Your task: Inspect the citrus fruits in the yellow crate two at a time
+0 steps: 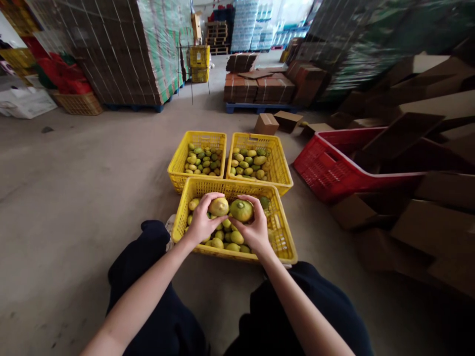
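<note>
Above the near yellow crate (237,184), my left hand (202,222) is closed on a yellow lemon (218,206). Beside it, my right hand (256,227) grips a larger, greener lemon (241,210). Both fruits are held side by side between thumb and fingers, with their tips facing me. Several yellow and green lemons (233,238) lie in the crate below, partly hidden by my hands. Two more yellow crates stand just behind, the left one (178,155) and the right one (284,163), each holding yellow and green fruits.
A red crate (322,165) with cardboard stands at the right, beside piled cardboard boxes (434,222). Farther back are small cartons (266,123), a blue pallet (260,107) with stacked cardboard, and wrapped stacks (111,49). My knees flank the near crate.
</note>
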{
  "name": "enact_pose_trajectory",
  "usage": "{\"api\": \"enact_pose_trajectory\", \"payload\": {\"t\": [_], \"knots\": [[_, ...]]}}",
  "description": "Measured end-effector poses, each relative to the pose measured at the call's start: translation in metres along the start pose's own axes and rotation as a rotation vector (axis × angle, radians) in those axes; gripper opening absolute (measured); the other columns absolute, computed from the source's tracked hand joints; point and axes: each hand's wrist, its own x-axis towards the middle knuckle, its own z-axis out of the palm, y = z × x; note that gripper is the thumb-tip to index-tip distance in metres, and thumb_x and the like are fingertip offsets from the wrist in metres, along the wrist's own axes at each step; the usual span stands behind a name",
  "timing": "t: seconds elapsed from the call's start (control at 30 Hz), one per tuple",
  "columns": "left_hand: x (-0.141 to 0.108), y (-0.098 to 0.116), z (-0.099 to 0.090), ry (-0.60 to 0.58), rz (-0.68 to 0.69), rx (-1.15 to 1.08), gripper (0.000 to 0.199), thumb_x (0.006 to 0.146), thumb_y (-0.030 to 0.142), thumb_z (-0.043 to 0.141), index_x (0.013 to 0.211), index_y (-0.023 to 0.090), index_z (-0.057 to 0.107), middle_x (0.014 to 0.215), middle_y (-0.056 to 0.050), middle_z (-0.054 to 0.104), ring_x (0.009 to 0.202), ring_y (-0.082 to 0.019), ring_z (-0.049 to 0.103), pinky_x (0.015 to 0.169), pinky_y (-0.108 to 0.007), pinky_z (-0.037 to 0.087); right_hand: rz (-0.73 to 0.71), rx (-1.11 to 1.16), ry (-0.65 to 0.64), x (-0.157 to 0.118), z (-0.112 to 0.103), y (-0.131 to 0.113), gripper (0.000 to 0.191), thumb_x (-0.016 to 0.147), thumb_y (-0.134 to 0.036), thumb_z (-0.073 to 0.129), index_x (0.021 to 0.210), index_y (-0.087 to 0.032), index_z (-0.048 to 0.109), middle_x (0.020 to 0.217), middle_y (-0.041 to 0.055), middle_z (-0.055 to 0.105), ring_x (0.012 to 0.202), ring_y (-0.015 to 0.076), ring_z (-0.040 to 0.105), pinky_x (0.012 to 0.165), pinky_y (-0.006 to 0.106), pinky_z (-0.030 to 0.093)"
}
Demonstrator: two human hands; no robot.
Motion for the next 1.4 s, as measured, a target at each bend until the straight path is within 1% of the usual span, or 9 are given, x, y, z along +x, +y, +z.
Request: {"api": "enact_pose_trajectory", "payload": {"t": [0.13,0.23,0.87,0.97,1.03,1.1,1.2,1.3,1.4], "knots": [[0.000,-0.006,-0.002,-0.044,0.239,0.231,0.041,0.072,0.020,0.073,0.110,0.021,0.059,0.110,-0.007,0.062,0.108,-0.022,0.056,0.099,-0.038,0.041,-0.278,-0.138,0.007,-0.003,0.001,0.004,0.047,0.066,-0.009,0.066,0.108,-0.023,0.052,0.108,0.0058,0.058,0.105,0.0236,0.056,0.096,0.042,0.044],[-0.001,-0.008,-0.002,-0.051,0.300,0.294,0.040,0.075,0.022,0.071,0.112,0.022,0.056,0.112,-0.008,0.061,0.108,-0.021,0.056,0.098,-0.038,0.043,-0.376,-0.199,0.002,-0.005,0.001,0.003,0.046,0.069,-0.007,0.063,0.110,-0.024,0.051,0.109,0.0071,0.057,0.106,0.0242,0.055,0.094,0.043,0.045],[-0.003,-0.002,0.000,-0.058,0.255,0.236,0.038,0.075,0.020,0.070,0.111,0.023,0.058,0.113,-0.008,0.061,0.110,-0.022,0.056,0.101,-0.037,0.040,-0.402,-0.248,0.025,-0.006,0.002,0.003,0.047,0.068,-0.007,0.063,0.110,-0.024,0.051,0.108,0.0070,0.057,0.105,0.0245,0.056,0.093,0.044,0.045],[-0.003,-0.004,0.000,-0.051,0.206,0.202,0.040,0.073,0.021,0.072,0.110,0.023,0.059,0.113,-0.007,0.061,0.110,-0.022,0.056,0.101,-0.036,0.040,-0.390,-0.236,0.019,-0.006,0.003,0.002,0.045,0.069,-0.008,0.063,0.109,-0.024,0.052,0.108,0.0065,0.057,0.106,0.0242,0.055,0.094,0.043,0.044],[-0.003,-0.005,0.001,-0.044,0.104,0.117,0.044,0.070,0.021,0.075,0.111,0.023,0.060,0.114,-0.007,0.061,0.111,-0.022,0.056,0.099,-0.035,0.042,-0.347,-0.204,0.018,-0.006,0.003,0.001,0.045,0.069,-0.009,0.065,0.109,-0.024,0.052,0.108,0.0061,0.057,0.107,0.0235,0.055,0.095,0.043,0.044],[-0.002,-0.004,0.000,-0.032,-0.057,-0.016,0.049,0.066,0.022,0.078,0.112,0.022,0.060,0.119,-0.008,0.059,0.111,-0.023,0.056,0.094,-0.033,0.045,-0.246,-0.121,0.038,-0.005,0.004,0.001,0.047,0.067,-0.013,0.069,0.109,-0.024,0.050,0.109,0.0055,0.057,0.107,0.0226,0.055,0.096,0.041,0.044],[0.001,0.000,0.000,-0.009,-0.332,-0.243,0.047,0.067,0.027,0.077,0.111,0.021,0.062,0.120,-0.008,0.060,0.108,-0.023,0.057,0.086,-0.029,0.049,0.054,0.044,0.114,-0.003,0.003,0.001,0.053,0.061,-0.023,0.078,0.105,-0.024,0.048,0.106,0.0027,0.058,0.100,0.0205,0.058,0.091,0.037,0.047],[0.003,0.004,0.001,-0.010,-0.580,-0.510,0.039,0.071,0.034,0.072,0.106,0.020,0.064,0.104,-0.006,0.065,0.089,-0.019,0.064,0.072,-0.027,0.054,0.431,0.246,0.158,0.000,0.003,0.003,0.048,0.057,-0.035,0.081,0.093,-0.024,0.050,0.088,-0.0031,0.059,0.079,0.0157,0.059,0.072,0.029,0.052],[0.005,0.004,0.003,0.071,-0.765,-0.731,0.030,0.071,0.034,0.072,0.093,0.017,0.062,0.083,-0.004,0.065,0.064,-0.015,0.064,0.057,-0.026,0.054,0.617,0.503,0.110,0.002,0.005,0.002,0.043,0.056,-0.039,0.081,0.081,-0.024,0.049,0.072,-0.0066,0.055,0.062,0.0120,0.055,0.052,0.023,0.048]]}}
